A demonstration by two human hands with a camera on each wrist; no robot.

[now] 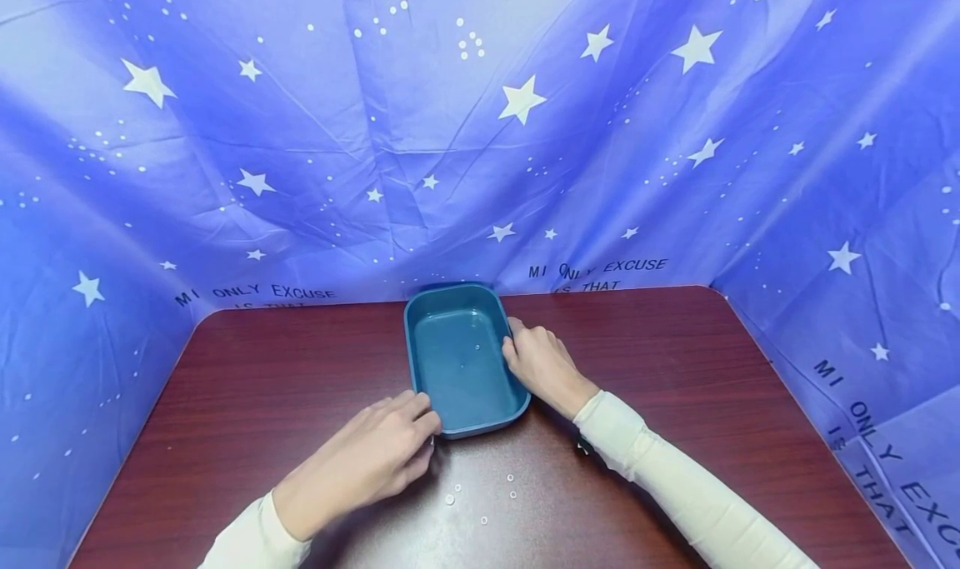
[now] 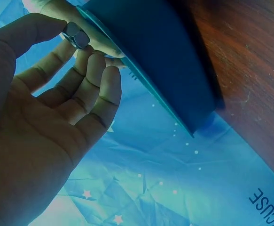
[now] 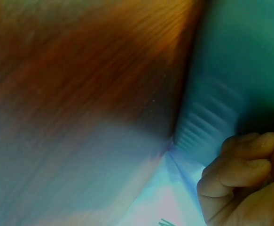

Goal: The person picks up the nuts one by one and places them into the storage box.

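A blue-green rectangular plastic tray (image 1: pixel 461 369) lies at the table's far edge, with one tiny ring-like piece (image 1: pixel 477 347) inside. My left hand (image 1: pixel 375 448) is at the tray's near left corner. Between its thumb and index finger it pinches a shiny metal hex nut (image 2: pixel 75 36); the other fingers are loosely bent. My right hand (image 1: pixel 543 365) grips the tray's right side, thumb at the rim. Its curled fingers (image 3: pixel 240 176) show beside the tray's outer wall in the right wrist view; where they meet the tray is partly hidden.
Several small pale ring-like pieces (image 1: pixel 483 520) lie scattered on the dark red wooden table (image 1: pixel 300 361) in front of the tray. Some small thing (image 1: pixel 582 446) is partly covered by the right sleeve. A blue star-printed cloth (image 1: pixel 435 136) hangs behind and beside the table.
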